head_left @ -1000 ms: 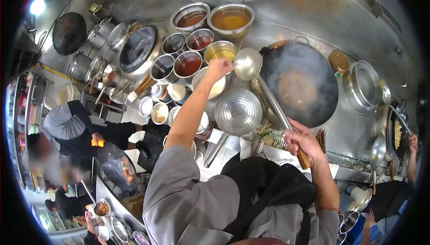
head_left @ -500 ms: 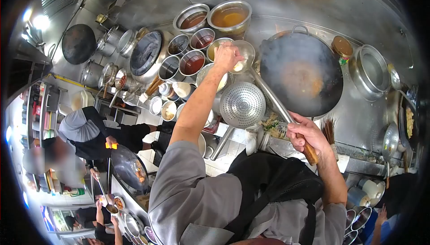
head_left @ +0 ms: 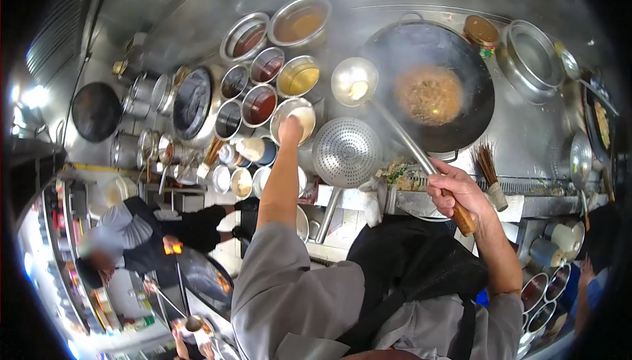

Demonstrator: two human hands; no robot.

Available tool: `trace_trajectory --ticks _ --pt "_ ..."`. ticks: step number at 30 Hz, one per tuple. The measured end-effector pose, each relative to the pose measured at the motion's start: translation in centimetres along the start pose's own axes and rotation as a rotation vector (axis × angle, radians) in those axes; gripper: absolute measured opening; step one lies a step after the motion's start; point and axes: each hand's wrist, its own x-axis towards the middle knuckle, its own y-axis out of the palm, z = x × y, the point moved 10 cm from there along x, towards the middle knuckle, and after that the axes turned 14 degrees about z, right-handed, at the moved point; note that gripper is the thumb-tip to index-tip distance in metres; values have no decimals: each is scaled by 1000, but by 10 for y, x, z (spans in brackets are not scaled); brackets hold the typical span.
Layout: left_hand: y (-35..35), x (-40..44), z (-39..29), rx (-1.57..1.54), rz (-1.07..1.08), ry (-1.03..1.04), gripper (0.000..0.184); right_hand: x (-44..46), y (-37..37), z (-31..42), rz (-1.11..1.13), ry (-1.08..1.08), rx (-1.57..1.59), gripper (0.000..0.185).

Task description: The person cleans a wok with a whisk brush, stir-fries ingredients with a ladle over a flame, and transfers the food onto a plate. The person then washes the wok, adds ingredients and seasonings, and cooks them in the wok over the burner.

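Note:
My right hand (head_left: 459, 191) grips the wooden end of a long metal ladle (head_left: 355, 81); its bowl hangs left of the wok and holds a small pale lump. My left hand (head_left: 290, 129) reaches over a metal bowl of pale contents (head_left: 306, 117); its fingertips are hidden inside the bowl. Brown food in liquid steams in the large black wok (head_left: 429, 94). Below the ladle bowl lies a perforated strainer (head_left: 347, 152). Bowls of yellow liquid (head_left: 298, 77) and red sauce (head_left: 259, 104) stand beyond my left hand.
A bamboo brush (head_left: 488, 169) lies below the wok's right side. Stacked metal bowls (head_left: 534, 60) and a brown-topped jar (head_left: 481, 30) are at the right. A co-worker (head_left: 135, 231) stands at the left by another wok (head_left: 204, 279). Another person's arm (head_left: 584, 287) shows at the lower right.
My left hand has moved from beside the ladle bowl down to the pale-filled bowl. The pale lump shows in the ladle since half a second ago. Steam over the wok has thinned.

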Motion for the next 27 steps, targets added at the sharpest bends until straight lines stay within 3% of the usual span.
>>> trace_trajectory --ticks 4,6,12,14,17,19,20,21,23,26,27 --pt "29 21 -8 133 2 5 29 -8 10 7 -69 15 -23 72" --pt "34 24 -6 68 87 -23 31 -7 13 4 -97 36 -39 73" --pt "27 22 -2 -9 54 -67 29 -3 9 -4 -140 40 -50 74" --pt "17 14 -1 18 13 44 31 1 11 -3 -117 54 -85 74" --pt "16 39 20 -316 -37 72 31 7 16 -1 -81 64 -117 72" --pt "-43 3 -28 -563 -39 352 36 11 14 -3 -64 73 -127 70" --pt "-66 -10 -46 -781 -174 512 31 13 14 -2 -75 76 -143 70" --pt "-101 -44 -79 -787 -207 565 29 14 14 -3 -75 78 -133 70" --pt "-121 -66 -126 -704 -151 698 26 16 14 -4 -56 79 -134 69" --pt "-130 -89 -160 -4 -489 650 23 18 18 -4 15 76 -91 67" --pt "-131 -89 -155 -68 -488 632 22 16 18 -3 25 74 -82 65"
